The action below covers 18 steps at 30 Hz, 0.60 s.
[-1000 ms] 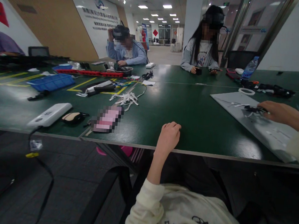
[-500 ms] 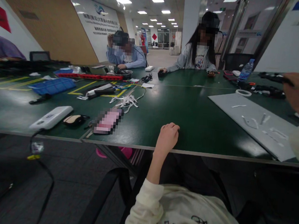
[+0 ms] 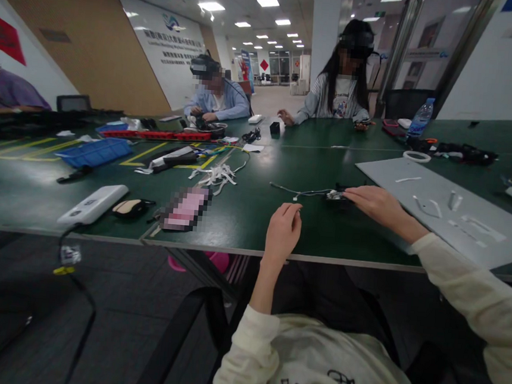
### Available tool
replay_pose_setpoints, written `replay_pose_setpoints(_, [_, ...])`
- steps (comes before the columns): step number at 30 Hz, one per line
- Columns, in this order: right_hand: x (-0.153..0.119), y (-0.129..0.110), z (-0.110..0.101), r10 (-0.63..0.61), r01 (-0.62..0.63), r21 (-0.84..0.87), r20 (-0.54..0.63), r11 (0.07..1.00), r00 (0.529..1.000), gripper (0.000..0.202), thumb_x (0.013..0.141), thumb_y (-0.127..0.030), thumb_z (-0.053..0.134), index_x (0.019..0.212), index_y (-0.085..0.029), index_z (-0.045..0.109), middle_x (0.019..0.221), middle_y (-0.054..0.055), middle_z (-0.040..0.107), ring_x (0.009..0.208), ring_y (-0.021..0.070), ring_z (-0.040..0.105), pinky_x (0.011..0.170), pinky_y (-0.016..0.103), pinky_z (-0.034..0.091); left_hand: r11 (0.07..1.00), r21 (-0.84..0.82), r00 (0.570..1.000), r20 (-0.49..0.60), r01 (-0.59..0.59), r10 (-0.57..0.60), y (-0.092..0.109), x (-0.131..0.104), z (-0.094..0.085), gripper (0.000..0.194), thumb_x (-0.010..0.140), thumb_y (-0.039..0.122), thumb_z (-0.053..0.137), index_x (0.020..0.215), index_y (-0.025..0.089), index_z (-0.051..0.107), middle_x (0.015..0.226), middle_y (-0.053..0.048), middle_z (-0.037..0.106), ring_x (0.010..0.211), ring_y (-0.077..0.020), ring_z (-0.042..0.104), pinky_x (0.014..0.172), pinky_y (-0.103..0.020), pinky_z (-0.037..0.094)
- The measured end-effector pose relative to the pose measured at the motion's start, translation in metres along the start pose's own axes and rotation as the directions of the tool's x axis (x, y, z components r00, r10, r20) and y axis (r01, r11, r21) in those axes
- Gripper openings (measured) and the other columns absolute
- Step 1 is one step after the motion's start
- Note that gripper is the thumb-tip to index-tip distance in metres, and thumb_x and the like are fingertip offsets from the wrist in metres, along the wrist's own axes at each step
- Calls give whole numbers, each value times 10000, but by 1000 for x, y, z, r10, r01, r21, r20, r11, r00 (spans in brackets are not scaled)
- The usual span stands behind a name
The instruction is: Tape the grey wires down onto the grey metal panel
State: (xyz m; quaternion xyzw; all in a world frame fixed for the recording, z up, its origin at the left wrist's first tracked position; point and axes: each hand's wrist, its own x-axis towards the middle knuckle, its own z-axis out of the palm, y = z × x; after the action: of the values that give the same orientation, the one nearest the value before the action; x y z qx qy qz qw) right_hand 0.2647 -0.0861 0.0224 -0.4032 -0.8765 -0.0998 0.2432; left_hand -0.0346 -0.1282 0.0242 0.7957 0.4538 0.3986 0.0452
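My right hand [image 3: 378, 207] reaches in from the right, its fingers closed on one end of a small dark-and-silver part with thin wires [image 3: 336, 195]. The part is low over the green table, and its kind is too small to make out. Its thin grey wires run left, and a small white connector [image 3: 295, 199] hangs from them. Just below that connector is my left hand [image 3: 284, 227], with fingers curled together near the front edge. Whether its fingertips touch the connector or pinch anything is hidden.
On the right lies a grey board [image 3: 438, 202] with white bits on it, and a white tape ring [image 3: 416, 156] is behind. White strips [image 3: 218, 175], a pink phone [image 3: 186, 208], a power strip [image 3: 93, 205] and a blue tray [image 3: 93, 152] lie leftward. Two people sit opposite.
My right hand has come from the far right to the table's middle, bringing the wired part. My left hand has turned slightly, fingers pointing up. The person opposite has let go of a black box.
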Motion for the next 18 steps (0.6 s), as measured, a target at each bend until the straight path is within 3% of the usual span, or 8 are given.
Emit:
replay_pose_setpoints(4, [19, -19, 17, -61, 62, -28, 12, 998, 998, 443, 890, -122, 477, 1285, -299, 571, 1282, 42, 593, 1161, 265, 545, 994, 465, 448, 1000, -17, 1000, -5, 21, -22, 0, 0, 0, 250, 928, 129, 411, 1099, 181, 586, 1094, -71, 610, 1008, -167, 588, 910, -304, 478])
replay_pose_setpoints(8, [18, -13, 36, 126, -129, -78, -33, 989, 991, 452, 811, -116, 572, 1241, -256, 591, 1201, 101, 593, 1041, 306, 574, 857, 481, 519, 1000, 3, 999, 39, 17, -17, -1, 0, 2, 235, 926, 127, 415, 1059, 185, 600, 1060, -64, 615, 992, -167, 592, 908, -309, 481])
replay_pose_setpoints(11, [12, 0, 51, 260, -257, 36, -82, 966, 962, 474, 777, -96, 571, 1231, -232, 588, 1176, 114, 575, 984, 288, 600, 819, 465, 547, 1000, 18, 998, 59, 9, -10, -3, 0, 3, 230, 925, 125, 417, 1038, 189, 606, 1034, -60, 615, 986, -170, 595, 914, -317, 479])
replay_pose_setpoints(15, [7, 9, 62, 236, -199, 260, -120, 945, 964, 537, 768, -73, 522, 1258, -287, 571, 1193, 72, 578, 995, 250, 616, 869, 475, 546, 1000, 20, 998, 62, 8, -9, -5, 1, 4, 229, 920, 116, 419, 1030, 185, 607, 1023, -58, 616, 975, -171, 594, 915, -325, 479])
replay_pose_setpoints(18, [7, 11, 61, 276, -219, 368, -110, 904, 955, 536, 778, -82, 486, 1265, -290, 569, 1247, 74, 558, 929, 218, 646, 807, 436, 572, 1000, 22, 998, 60, 11, -13, -3, 2, 5, 233, 916, 110, 419, 1029, 179, 611, 1024, -58, 621, 967, -170, 592, 910, -324, 480])
